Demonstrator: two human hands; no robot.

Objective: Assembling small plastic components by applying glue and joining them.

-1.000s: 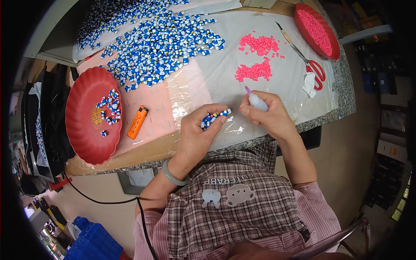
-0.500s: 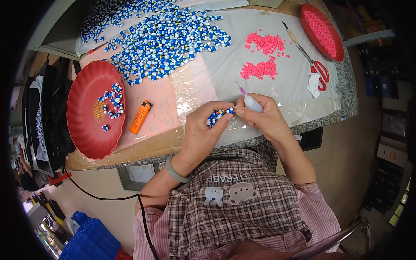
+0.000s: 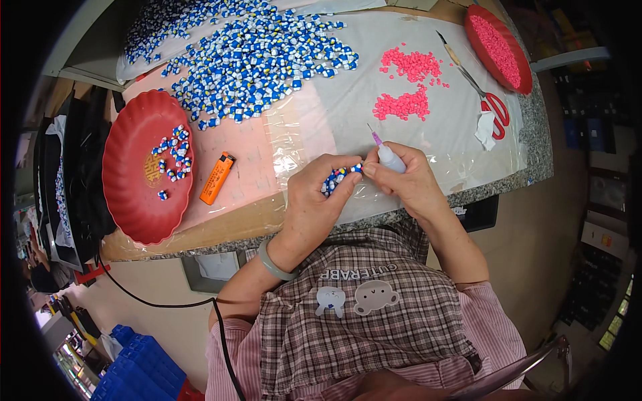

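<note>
Several small blue-and-white figurines (image 3: 332,180) lie gathered in my left hand (image 3: 314,188), whose thumb and forefinger pinch one figurine (image 3: 356,168) at their tips. My right hand (image 3: 409,179) is closed round a small translucent glue bottle (image 3: 392,159) with a purple needle tip (image 3: 376,138) pointing up and away. The right fingertips also meet the pinched figurine from its right side. Beyond the hands, small pink pieces (image 3: 401,105) lie in two loose patches on the pale sheet. A big heap of blue-and-white figurines (image 3: 247,63) spreads over the far left.
A red scalloped dish (image 3: 127,194) with several figurines stands at the left, beside an orange lighter (image 3: 217,178). Far right are red-handled scissors (image 3: 496,115), a pointed tool with a wooden handle (image 3: 452,53), crumpled white tissue (image 3: 485,130) and a red dish (image 3: 525,75) full of pink pieces.
Both hands stay almost where they were, with the fingertips still together at the pinched figurine. The bottle's needle tip has shifted very slightly.
</note>
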